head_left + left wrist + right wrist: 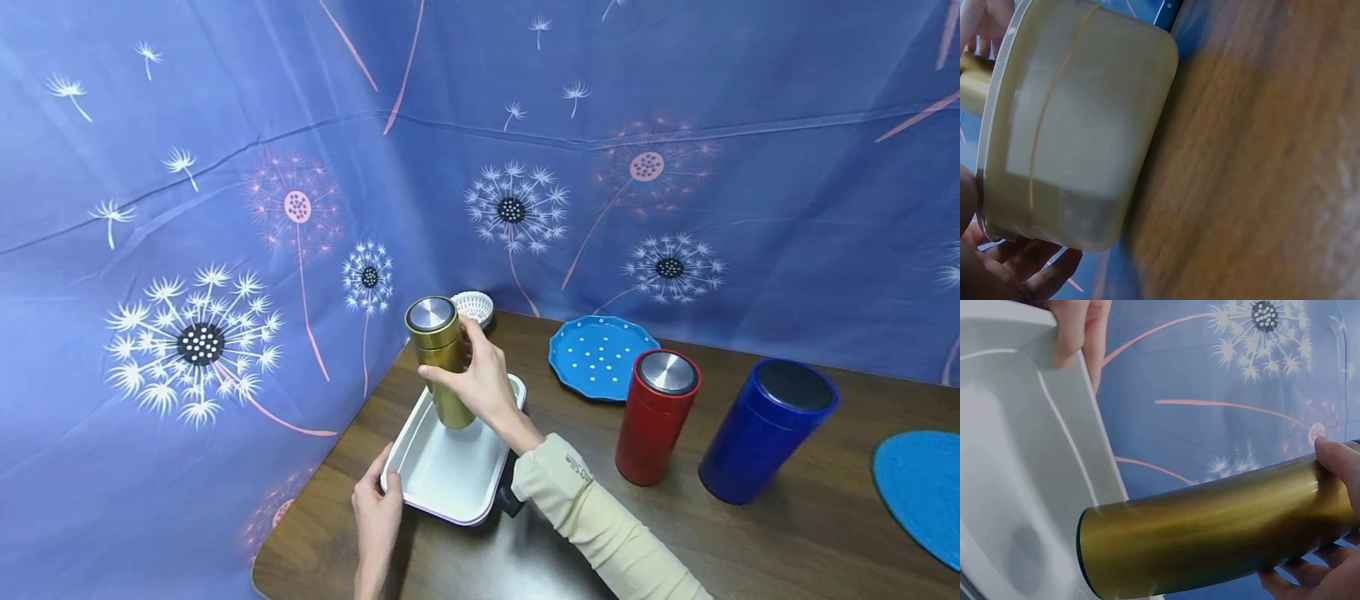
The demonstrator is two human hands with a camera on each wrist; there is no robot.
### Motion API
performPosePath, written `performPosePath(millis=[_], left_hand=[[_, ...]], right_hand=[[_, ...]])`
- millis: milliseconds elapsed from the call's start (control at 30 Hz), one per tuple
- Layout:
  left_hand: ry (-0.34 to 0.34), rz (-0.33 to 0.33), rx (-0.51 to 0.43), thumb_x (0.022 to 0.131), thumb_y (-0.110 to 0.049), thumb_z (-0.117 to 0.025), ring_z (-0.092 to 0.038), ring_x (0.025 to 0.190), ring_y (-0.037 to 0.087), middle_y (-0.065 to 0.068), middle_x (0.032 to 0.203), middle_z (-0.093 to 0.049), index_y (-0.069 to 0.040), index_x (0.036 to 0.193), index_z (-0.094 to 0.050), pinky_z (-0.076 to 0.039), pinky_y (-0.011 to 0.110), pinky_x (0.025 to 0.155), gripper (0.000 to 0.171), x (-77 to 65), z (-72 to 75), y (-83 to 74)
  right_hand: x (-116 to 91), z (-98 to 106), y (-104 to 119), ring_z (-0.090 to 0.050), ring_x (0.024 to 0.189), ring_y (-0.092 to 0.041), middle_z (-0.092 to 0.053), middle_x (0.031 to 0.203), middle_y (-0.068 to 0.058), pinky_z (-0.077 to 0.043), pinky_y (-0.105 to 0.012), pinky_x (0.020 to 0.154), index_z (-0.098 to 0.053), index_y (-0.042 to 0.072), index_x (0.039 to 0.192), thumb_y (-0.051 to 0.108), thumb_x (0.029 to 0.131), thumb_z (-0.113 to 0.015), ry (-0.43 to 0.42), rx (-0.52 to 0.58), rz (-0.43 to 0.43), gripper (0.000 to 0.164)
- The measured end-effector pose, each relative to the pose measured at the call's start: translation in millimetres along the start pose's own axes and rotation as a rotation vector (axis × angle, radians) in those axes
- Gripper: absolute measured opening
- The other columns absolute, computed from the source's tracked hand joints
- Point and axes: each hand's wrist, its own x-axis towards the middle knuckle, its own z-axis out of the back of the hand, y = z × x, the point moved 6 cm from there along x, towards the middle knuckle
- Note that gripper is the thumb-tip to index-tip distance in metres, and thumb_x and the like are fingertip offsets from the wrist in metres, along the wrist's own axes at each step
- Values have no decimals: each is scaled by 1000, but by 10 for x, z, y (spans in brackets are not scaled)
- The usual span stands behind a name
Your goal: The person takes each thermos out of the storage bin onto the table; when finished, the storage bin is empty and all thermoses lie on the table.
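My right hand [487, 379] holds a gold thermos flask [441, 354] with a silver-topped lid, its thumb on one side and fingers round the other. The flask is tilted, and its base overlaps the far half of a white rectangular tub [450, 475] in the head view. In the right wrist view the flask's lower end [1147, 550] is close over the tub's inside [1010, 456]. With thumb and fingers, my left hand [377, 504] pinches the tub's near left rim. The left wrist view shows the tub's smooth outer wall [1091, 119] beside the wooden table.
A red flask [651, 433] and a wider blue flask [765, 437] stand to the right. Behind them is a blue dotted plate [592, 362]. A small white basket [474, 307] sits at the back; a blue round mat [922, 492] lies far right. Dandelion-print cloth [420, 192] bounds the table [315, 533].
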Motion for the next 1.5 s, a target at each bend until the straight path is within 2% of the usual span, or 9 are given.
performPosePath(millis=[267,500,700,933,1133,1200,1367,1500], left_hand=[[-17,-7,40,83,10,-51,-62,106,30,19,117,-68,3,121,-67,-39,4,78,41,-22,-20,-5],[-14,-18,44,82,9,-51,-62,107,30,19,118,-67,2,120,-67,-44,10,80,42,-36,-14,-44],[-22,-19,69,82,9,-52,-62,103,28,19,116,-68,1,120,-68,-39,4,76,42,-48,8,-61],[-28,-22,80,84,8,-52,-63,98,19,21,116,-68,2,119,-68,-39,2,74,40,-52,30,-56],[-10,-23,52,84,9,-50,-63,102,24,24,117,-66,5,120,-66,-39,2,74,40,-61,26,-62],[-8,-31,36,84,9,-50,-63,102,20,25,117,-66,6,120,-66,-40,2,74,40,-64,27,-62],[-7,-32,17,84,10,-50,-59,95,0,25,116,-66,7,120,-65,-42,3,73,40,-60,30,-51],[8,-11,13,85,8,-49,-57,92,-5,25,118,-65,7,122,-64,-43,3,72,40,-42,22,-48]], right_hand=[[-42,119,81,-62,111,-23,-65,122,-7,-51,-40,90,-50,15,137,29,70,-88,13,-12,-12,78],[-92,332,124,-65,105,-25,-67,117,-6,-52,-42,87,-52,18,134,31,70,-88,-38,-44,-34,75],[-147,516,131,-66,99,-23,-68,114,-5,-53,-41,83,-53,18,133,30,69,-88,-87,-38,-28,74],[-218,696,144,-66,99,-21,-69,112,-5,-54,-40,82,-53,18,133,28,68,-89,-131,-17,-34,75],[-252,837,181,-66,103,-21,-69,115,-6,-54,-41,84,-52,17,136,26,68,-89,-156,-14,-25,78],[-266,883,196,-65,105,-20,-68,117,-5,-54,-41,86,-51,18,137,27,69,-89,-160,-9,-24,79],[-319,988,196,-63,106,-18,-68,117,-4,-53,-41,87,-50,18,137,28,71,-88,-162,-12,-46,77],[-363,1082,177,-63,105,-20,-67,116,-5,-54,-42,84,-51,18,136,28,71,-87,-185,-20,-54,75]])
